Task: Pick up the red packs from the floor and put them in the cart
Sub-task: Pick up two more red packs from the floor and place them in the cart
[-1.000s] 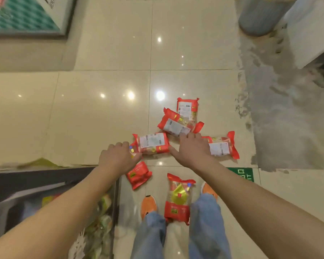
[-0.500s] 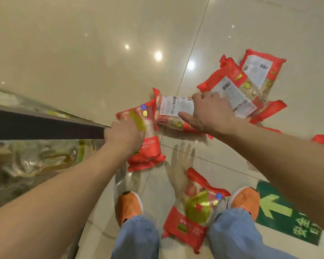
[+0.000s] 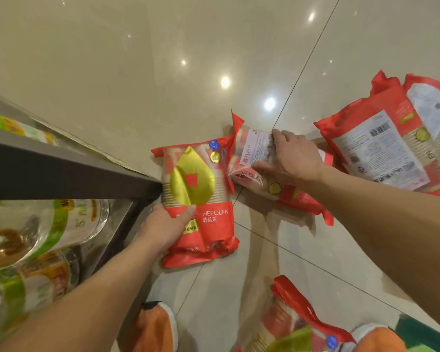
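Head view: left hand (image 3: 163,228) grips upright pack (image 3: 201,199); right hand (image 3: 294,161) grips slanted pack (image 3: 249,153).

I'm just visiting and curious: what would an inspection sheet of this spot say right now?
Surface: glossy beige tiled floor, ceiling lights reflected in it.
Job's things: gold-leaf red pack held at the cart's corner; label-side red pack on the floor; two overlapping red packs far right; another red pack between the shoes.
Cart: dark rim, bottles with green labels inside.
Clutter: nothing seen.
Grips: left hand closed on the gold-leaf pack; right hand clasping the label-side pack.
Cables: nothing seen.
Surroundings: orange shoes, green floor marking.
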The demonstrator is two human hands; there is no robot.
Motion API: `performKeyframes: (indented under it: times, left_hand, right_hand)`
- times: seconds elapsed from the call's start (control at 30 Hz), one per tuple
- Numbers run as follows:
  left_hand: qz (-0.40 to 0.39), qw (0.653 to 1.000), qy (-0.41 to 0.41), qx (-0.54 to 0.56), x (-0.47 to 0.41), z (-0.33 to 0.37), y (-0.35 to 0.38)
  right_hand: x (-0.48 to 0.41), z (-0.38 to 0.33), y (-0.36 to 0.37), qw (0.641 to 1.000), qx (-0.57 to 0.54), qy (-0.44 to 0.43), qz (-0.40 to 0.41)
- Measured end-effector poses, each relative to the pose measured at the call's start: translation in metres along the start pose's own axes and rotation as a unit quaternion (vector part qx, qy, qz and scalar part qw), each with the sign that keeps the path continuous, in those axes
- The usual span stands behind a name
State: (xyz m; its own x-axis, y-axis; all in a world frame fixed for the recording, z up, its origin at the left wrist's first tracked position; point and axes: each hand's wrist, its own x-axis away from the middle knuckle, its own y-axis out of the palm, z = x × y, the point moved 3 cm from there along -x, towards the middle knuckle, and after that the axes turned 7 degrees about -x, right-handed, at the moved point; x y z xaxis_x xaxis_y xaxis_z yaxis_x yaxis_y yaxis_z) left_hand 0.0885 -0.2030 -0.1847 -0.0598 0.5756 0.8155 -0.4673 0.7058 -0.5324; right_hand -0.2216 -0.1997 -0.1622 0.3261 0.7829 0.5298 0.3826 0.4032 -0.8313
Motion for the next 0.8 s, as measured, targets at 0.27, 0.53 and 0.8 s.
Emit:
performKeyframes:
  times: [0.27,0.53,0.8]
  left_hand:
    - [-0.001,0.988,-0.030,0.148,0.028,0.014,0.001]
    - [0.007,0.991,0.021,0.134,0.108,0.050,-0.043]
    - [0.040,0.981,0.150,0.116,0.277,0.116,-0.154]
  right_hand:
    - [0.049,0.027,0.008,0.964,-0.189,0.166,-0.085]
    - [0.153,0.027,-0.047,0.889,-0.398,0.226,0.024]
    - [0.296,0.010,-0.238,0.842,-0.473,0.205,0.158]
